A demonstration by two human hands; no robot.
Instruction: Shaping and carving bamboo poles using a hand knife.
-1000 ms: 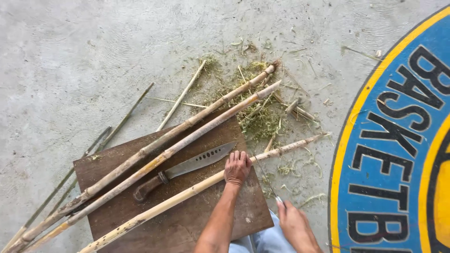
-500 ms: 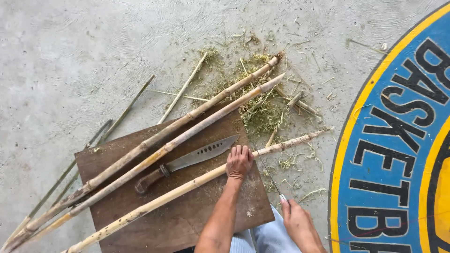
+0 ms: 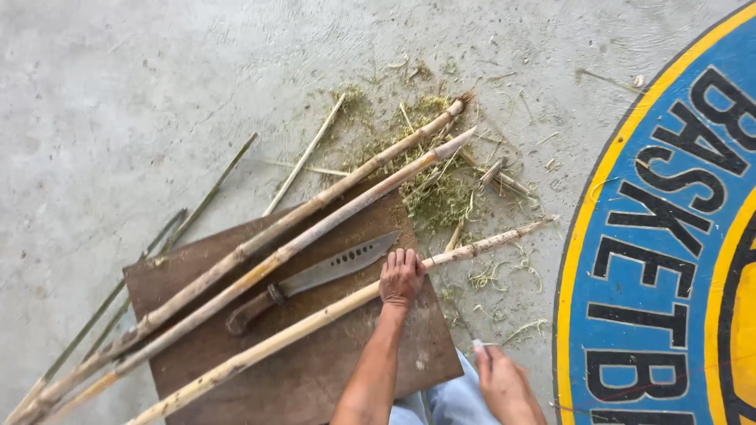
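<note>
The left hand (image 3: 401, 277) is closed over a pale peeled cane (image 3: 315, 323), pressing it flat onto the brown wooden board (image 3: 315, 378) that lies on the concrete floor (image 3: 118, 94). The right hand (image 3: 504, 386) rests off the board's right corner, near the person's knee; whether its grip is empty or closed on something small I cannot tell.

Judging by this, the step in hand is steadying and lining up the cane on the board. The next move seems to call for the free hand to take up the big knife (image 3: 315, 277), which lies untouched on the board just above the held cane, handle toward the lower left, tip toward the upper right.

The cane's long axis runs diagonally across the board, from beyond its lower-left edge to well past its upper-right corner, the thinner end pointing up and right. Two more canes (image 3: 260, 252) lie roughly parallel above the knife, their tips in a heap of green shavings (image 3: 433, 189) beyond the board's top right corner.
</note>
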